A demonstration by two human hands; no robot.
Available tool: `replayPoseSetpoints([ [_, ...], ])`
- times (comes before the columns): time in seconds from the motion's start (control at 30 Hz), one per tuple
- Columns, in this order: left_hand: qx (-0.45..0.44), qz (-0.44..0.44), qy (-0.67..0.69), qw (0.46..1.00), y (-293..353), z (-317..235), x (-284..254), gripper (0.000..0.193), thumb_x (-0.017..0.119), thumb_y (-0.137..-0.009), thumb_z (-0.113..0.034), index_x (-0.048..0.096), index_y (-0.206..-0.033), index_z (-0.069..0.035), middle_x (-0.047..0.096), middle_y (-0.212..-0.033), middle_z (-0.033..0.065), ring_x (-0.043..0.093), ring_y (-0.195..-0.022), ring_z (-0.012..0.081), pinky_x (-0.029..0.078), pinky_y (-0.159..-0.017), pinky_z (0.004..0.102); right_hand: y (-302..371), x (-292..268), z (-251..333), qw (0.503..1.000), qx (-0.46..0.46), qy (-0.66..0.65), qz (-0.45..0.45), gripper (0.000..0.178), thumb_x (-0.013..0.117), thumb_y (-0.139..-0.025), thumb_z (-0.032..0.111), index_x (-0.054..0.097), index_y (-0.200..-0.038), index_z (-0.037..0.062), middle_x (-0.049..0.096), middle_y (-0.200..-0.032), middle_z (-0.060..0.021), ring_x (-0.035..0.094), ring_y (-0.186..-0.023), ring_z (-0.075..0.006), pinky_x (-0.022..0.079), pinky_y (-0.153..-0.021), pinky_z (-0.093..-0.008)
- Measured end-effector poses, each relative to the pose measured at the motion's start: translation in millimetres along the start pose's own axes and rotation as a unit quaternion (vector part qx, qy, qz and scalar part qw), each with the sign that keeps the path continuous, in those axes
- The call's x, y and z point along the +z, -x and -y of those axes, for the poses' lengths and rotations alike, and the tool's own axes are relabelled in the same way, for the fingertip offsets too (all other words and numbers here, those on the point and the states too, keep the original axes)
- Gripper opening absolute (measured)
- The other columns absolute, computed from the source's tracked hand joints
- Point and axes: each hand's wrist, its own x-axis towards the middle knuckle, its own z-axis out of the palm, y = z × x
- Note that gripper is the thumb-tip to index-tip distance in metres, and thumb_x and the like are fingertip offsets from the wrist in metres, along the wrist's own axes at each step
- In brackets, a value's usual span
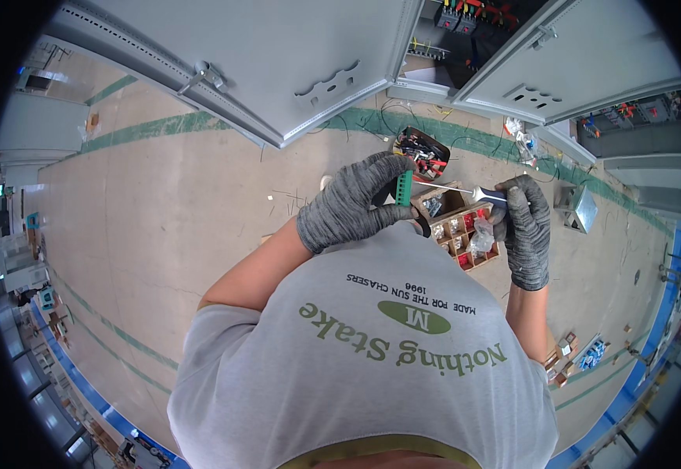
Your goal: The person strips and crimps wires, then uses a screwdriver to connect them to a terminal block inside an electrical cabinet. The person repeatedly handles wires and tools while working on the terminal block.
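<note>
My left hand [354,202], in a grey knit glove, grips a small green toothed part [405,188] in front of my chest. My right hand [525,228], gloved the same way, is closed on the dark handle of a screwdriver [487,195]. Its thin shaft runs left, and the tip reaches the green part. Both hands hover above a brown divided box [461,227] on the floor that holds small red, white and metal pieces and a clear bag.
A grey electrical cabinet stands ahead with two open doors [278,62], wiring inside [465,16]. A dark tray of red-handled tools [422,152] lies on the floor. Loose wires, a metal box [579,207] and small boxes [583,352] lie at the right.
</note>
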Motion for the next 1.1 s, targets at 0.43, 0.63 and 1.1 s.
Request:
replayPoseSetpoints([
  [0.43, -0.012, 0.006, -0.009, 1.0, -2.8, -2.8, -3.6, 0.056, 0.084, -0.071, -0.026, 0.059, -0.118, -0.007, 0.062, -0.095, 0.0047, 0.057, -0.071, 0.0147, 0.05, -0.068, 0.0289, -1.3, -5.0, 1.3, 0.995, -0.052, -0.064, 0.062, 0.023, 0.063, -0.092, 0.022, 0.058, -0.103, 0.0012, 0.066, -0.079, -0.0073, 0.065, -0.068, -0.0124, 0.051, -0.06, -0.0228],
  [0.63, -0.068, 0.017, 0.206, 0.976, -1.7, -12.4, -4.2, 0.059, 0.083, -0.073, -0.022, 0.056, -0.123, -0.005, 0.062, -0.112, 0.005, 0.058, -0.089, 0.0131, 0.05, -0.082, 0.03, -11.6, -15.6, 29.8, 0.986, 0.118, -0.004, 0.116, 0.03, 0.056, -0.097, 0.031, 0.062, -0.087, 0.0028, 0.06, -0.064, -0.002, 0.051, -0.049, -0.0038, 0.039, -0.044, -0.0194],
  [1.1, -0.076, 0.037, 0.163, 0.983, -1.8, -1.0, -13.0, 0.057, 0.083, -0.073, -0.022, 0.057, -0.121, -0.004, 0.064, -0.109, 0.0029, 0.056, -0.088, 0.0087, 0.05, -0.08, 0.025, -2.2, -10.2, 61.9, 0.971, -0.185, 0.108, 0.108, 0.021, 0.068, -0.086, 0.013, 0.064, -0.102, 0.0002, 0.068, -0.088, -0.0086, 0.068, -0.083, -0.0175, 0.052, -0.077, -0.0278],
])
